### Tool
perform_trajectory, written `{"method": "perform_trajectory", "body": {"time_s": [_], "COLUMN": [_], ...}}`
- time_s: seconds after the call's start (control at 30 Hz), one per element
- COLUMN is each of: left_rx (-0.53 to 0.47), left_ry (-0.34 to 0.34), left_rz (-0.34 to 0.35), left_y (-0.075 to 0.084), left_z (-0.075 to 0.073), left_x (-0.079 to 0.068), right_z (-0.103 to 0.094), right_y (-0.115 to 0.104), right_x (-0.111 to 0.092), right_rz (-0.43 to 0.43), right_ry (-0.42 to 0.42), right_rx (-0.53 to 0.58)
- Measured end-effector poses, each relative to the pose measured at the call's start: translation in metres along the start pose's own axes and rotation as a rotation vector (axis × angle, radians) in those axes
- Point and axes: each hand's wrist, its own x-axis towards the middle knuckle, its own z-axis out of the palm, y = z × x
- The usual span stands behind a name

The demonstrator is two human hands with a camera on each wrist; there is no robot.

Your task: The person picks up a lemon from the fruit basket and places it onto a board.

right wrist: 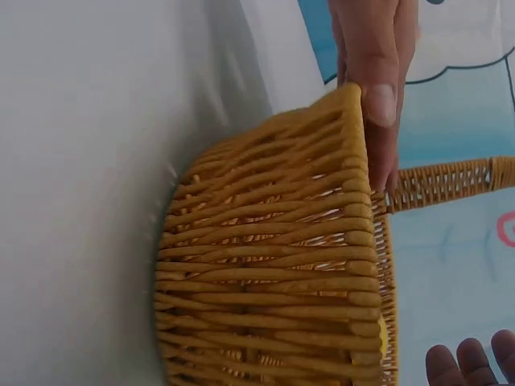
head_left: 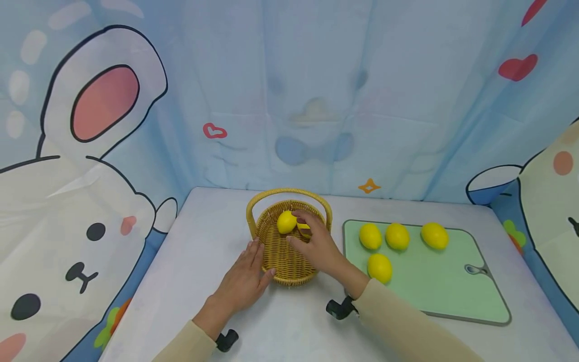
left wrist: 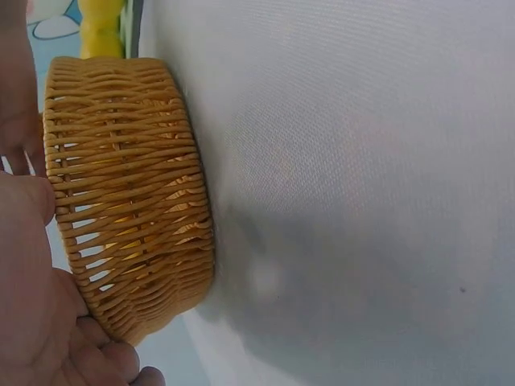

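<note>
A round wicker basket [head_left: 289,269] with a raised handle [head_left: 289,191] stands on the table, one lemon [head_left: 287,222] plainly visible inside. Partly hidden by my right hand is a second lemon [head_left: 304,231] in the basket. My right hand [head_left: 318,246] hovers over the basket's right side, fingers spread and loosely bent; in the right wrist view its fingertips [right wrist: 471,362] hold nothing. Against the left side of the basket rests my left hand [head_left: 244,276], fingers nearly straight, thumb by the near rim. The left wrist view shows that hand [left wrist: 40,297] touching the wicker wall [left wrist: 137,201].
Right of the basket, a pale green cutting board [head_left: 434,286] carries several lemons [head_left: 397,236], one of them near its left edge [head_left: 379,267]. The board has a hole in its right end [head_left: 474,269]. A printed curtain [head_left: 316,100] hangs behind the white table [head_left: 194,241].
</note>
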Motion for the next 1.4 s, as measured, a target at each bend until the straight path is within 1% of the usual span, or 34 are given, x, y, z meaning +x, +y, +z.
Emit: {"method": "perform_trajectory", "body": {"time_s": [0.07, 0.23, 0.43, 0.5, 0.73, 1.0, 1.27, 1.4], "left_rx": [-0.004, -0.007, -0.004, -0.007, 0.001, 0.008, 0.005, 0.006], "left_ry": [0.001, -0.003, -0.006, -0.006, -0.004, -0.001, -0.002, -0.004], "left_rz": [0.003, 0.014, 0.017, 0.017, 0.02, 0.014, 0.009, 0.009], "left_y": [-0.001, -0.002, -0.002, -0.002, -0.002, -0.002, -0.002, -0.002], "left_z": [0.0, 0.001, 0.0, 0.0, 0.001, 0.0, 0.0, 0.001], "left_x": [0.0, 0.001, 0.0, 0.0, 0.0, 0.0, 0.0, 0.001], "right_z": [0.004, 0.012, 0.017, 0.02, 0.028, 0.034, 0.04, 0.045], "right_y": [0.003, 0.014, 0.023, 0.025, 0.027, 0.028, 0.031, 0.036], "right_x": [0.01, 0.029, 0.042, 0.046, 0.054, 0.053, 0.052, 0.052], "right_rz": [0.04, 0.109, 0.201, 0.218, 0.202, 0.18, 0.174, 0.191], "right_ry": [-0.009, -0.023, -0.04, -0.048, -0.082, -0.101, -0.165, -0.195], "right_rx": [0.019, 0.027, 0.024, 0.036, -0.029, -0.001, -0.068, -0.058]}}
